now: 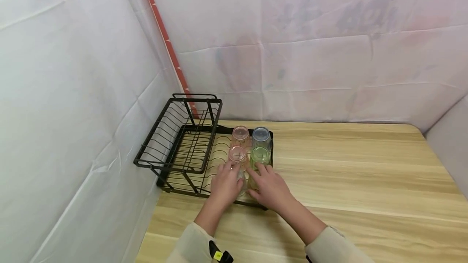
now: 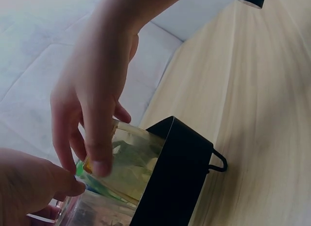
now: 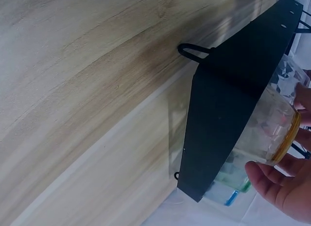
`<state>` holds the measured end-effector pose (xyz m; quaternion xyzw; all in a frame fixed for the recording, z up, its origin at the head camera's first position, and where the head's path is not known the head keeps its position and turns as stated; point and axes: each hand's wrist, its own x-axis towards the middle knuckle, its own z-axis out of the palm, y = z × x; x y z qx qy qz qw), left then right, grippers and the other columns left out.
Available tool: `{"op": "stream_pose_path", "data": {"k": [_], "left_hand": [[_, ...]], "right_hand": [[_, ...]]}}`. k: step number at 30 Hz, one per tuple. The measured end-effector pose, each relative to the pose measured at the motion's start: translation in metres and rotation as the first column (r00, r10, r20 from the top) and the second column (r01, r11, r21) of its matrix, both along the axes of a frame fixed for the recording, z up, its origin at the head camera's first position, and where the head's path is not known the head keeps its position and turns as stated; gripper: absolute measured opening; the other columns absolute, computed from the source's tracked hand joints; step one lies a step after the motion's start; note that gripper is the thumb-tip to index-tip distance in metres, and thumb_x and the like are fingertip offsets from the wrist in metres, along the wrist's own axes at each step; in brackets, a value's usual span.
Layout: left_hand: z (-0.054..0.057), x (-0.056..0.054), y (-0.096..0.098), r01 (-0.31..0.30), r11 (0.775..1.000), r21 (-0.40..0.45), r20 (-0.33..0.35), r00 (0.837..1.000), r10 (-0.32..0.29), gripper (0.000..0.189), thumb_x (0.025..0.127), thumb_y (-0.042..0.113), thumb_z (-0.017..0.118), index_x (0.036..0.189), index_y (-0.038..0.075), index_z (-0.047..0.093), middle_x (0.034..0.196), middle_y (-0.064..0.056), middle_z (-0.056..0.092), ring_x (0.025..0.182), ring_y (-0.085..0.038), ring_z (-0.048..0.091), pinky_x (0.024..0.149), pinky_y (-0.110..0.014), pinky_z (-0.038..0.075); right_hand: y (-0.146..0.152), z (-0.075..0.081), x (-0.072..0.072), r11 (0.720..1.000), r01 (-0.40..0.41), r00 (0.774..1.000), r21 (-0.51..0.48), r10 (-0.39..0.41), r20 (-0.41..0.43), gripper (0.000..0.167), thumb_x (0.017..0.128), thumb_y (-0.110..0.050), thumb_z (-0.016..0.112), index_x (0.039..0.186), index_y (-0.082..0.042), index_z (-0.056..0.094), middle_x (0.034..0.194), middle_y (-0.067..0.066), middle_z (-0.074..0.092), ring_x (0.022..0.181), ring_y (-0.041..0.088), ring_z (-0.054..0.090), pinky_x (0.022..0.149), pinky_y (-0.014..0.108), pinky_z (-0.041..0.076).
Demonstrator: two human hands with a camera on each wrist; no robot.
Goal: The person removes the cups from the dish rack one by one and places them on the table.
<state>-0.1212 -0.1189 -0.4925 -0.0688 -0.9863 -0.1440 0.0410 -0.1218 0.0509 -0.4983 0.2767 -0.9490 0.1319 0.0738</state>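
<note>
Upside-down tumblers stand in two columns at the right end of a black dish rack [image 1: 199,192]. In the front row, my left hand [image 1: 225,182] holds a clear glass [image 1: 242,188] by its upturned base. Beside it my right hand [image 1: 269,186] grips a yellow glass [image 3: 272,133], thumb and fingers on opposite sides; the hand mostly hides this glass in the head view. Just behind are a pink glass [image 1: 237,154] and a green glass [image 1: 260,155]. Another pink glass [image 1: 241,133] and a blue glass [image 1: 261,135] stand at the back.
A raised wire basket [image 1: 175,133] forms the rack's upper tier on the left. The rack stands on a wood-grain table [image 1: 351,173], close to the left wall sheet [image 1: 73,92]. White sheeting [image 1: 310,64] also hangs behind the table.
</note>
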Motion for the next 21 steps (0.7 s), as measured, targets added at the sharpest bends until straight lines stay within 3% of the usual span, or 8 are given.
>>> {"op": "stream_pose_path", "data": {"k": [7,15,21], "left_hand": [[0.0002,0.0019,0.0044,-0.006,1.000,-0.013,-0.037,0.999,0.006,0.046,0.084,0.028,0.075,0.127,0.015,0.066,0.128,-0.007,0.061,0.107,-0.028,0.055,0.063,-0.045,0.054],[-0.0008,0.0016,0.0055,-0.016,1.000,-0.005,-0.032,0.999,0.016,0.047,0.083,0.027,0.076,0.127,0.014,0.066,0.128,-0.008,0.061,0.106,-0.028,0.055,0.062,-0.043,0.054],[-0.0013,0.0022,0.0056,-0.029,0.999,0.015,-0.036,0.999,0.029,0.048,0.083,0.026,0.077,0.128,0.014,0.065,0.128,-0.008,0.061,0.106,-0.027,0.054,0.062,-0.042,0.054]], "right_hand": [[-0.0030,-0.0039,-0.0007,1.000,-0.002,1.000,0.011,0.002,-0.010,0.066,0.073,-0.036,0.085,0.130,-0.013,0.061,0.123,0.018,0.058,0.103,0.039,0.056,0.063,0.046,0.057],[-0.0046,-0.0049,-0.0017,0.999,0.003,1.000,0.042,-0.003,-0.001,0.061,0.070,-0.032,0.086,0.124,-0.014,0.062,0.112,0.014,0.057,0.096,0.034,0.054,0.055,0.040,0.053],[-0.0012,-0.0032,-0.0028,1.000,0.023,0.998,-0.003,-0.023,0.055,0.056,0.072,-0.027,0.086,0.122,-0.012,0.064,0.120,0.016,0.057,0.105,0.036,0.053,0.063,0.041,0.056]]}}
